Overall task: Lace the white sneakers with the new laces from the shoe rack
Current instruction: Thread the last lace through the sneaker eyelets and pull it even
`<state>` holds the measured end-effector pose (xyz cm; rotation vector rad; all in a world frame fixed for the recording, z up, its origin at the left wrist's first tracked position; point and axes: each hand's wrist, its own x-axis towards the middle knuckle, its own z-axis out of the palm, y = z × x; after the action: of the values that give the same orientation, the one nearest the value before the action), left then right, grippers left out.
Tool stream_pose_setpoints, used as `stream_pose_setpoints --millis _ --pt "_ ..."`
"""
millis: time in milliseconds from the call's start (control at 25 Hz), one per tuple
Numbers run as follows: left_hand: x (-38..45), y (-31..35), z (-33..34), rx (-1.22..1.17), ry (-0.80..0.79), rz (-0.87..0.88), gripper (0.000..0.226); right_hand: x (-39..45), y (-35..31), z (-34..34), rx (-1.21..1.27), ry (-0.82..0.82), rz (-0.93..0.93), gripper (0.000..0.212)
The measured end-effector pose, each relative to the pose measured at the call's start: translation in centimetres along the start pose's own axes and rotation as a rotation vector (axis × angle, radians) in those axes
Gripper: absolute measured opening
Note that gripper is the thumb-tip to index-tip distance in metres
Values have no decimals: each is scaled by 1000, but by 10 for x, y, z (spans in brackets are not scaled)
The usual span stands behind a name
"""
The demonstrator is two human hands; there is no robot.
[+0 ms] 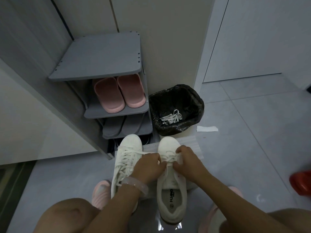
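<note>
Pinching the new lace [169, 159] from both sides, the left hand [149, 167] and right hand [188, 158] each grip it over the right sneaker [170, 189]. The shoe runs from 6 to 12 o'clock. The laced left sneaker [125, 158] sits at 9 o'clock

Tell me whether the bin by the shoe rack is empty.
Not empty: the bin, lined with a black bag, holds a loose bundle of white laces at its bottom.

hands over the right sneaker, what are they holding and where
Both the left hand and right hand pinch the white lace over the right sneaker's eyelet area, near mid-shoe.
</note>
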<state>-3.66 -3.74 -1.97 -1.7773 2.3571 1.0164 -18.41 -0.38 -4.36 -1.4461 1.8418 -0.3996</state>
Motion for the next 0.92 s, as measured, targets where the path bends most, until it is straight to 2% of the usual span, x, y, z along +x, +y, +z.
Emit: stream_pose_setpoints --millis 80,240,320,440,560,680,800,880,920 --pt "0 1 -1 -12 -42 -17 25 -1 0 2 -119 102 -45 26" --pt "-4 3 -4 23 -174 -37 36 2 -5 0 -163 129 -93 11" --pt "-6 2 -11 5 -247 -63 48 1 -7 -1 -5 35 -54 8" --pt "-7 -3 -19 22 -353 -119 51 0 -12 -10 355 -139 114 27" --pt "-8 -5 -22 40 -399 -115 43 -2 -20 -21 328 -286 188 26" --pt "-7 -5 -26 56 -408 -44 33 -2 -22 -29 117 -365 28 40" --pt "-2 -11 -31 -8 -316 -85 23 -7 -21 -31 167 -484 -74 23" --pt "0 -15 -34 -13 -251 -121 26 -12 -26 -36 293 -537 -13 7" --pt "1 -17 -35 -1 -251 -131 24 -12 -26 -40 366 -488 14 4"
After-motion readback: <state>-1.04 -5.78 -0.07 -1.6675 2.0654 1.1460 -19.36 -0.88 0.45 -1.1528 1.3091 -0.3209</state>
